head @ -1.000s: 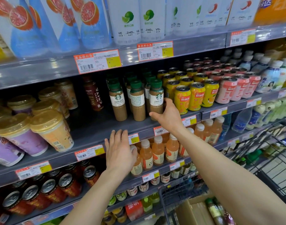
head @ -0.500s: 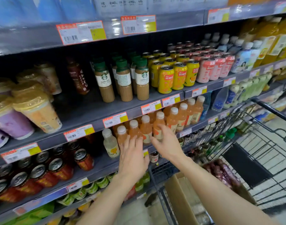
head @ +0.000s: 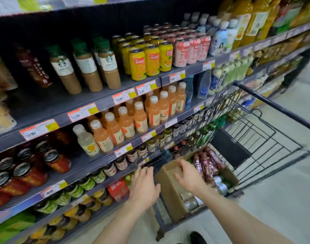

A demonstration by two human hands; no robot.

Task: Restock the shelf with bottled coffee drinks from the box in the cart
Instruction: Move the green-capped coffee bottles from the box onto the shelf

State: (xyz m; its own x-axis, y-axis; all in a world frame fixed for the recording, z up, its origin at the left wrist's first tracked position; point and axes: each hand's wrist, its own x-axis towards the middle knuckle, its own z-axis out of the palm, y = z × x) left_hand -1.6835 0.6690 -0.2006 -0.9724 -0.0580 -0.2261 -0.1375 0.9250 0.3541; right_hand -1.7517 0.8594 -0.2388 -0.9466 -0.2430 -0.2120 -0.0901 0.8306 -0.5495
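Two hands off the shelf [head: 50,104] now?
— Yes. My left hand [head: 143,187] and right hand [head: 189,176] came down to the box [head: 170,189], fingers spread, holding nothing. Coffee bottles [head: 208,164] lie inside it, in the cart [head: 273,138].

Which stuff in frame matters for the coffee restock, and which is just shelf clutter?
Job:
- left hand and right hand, both empty
- cardboard box
- dark red coffee bottles in the box
- cart
- similar dark bottle on the shelf
- green-capped latte bottles

Bystanders:
- yellow cans
- pink cans
- orange juice bottles
- red cans
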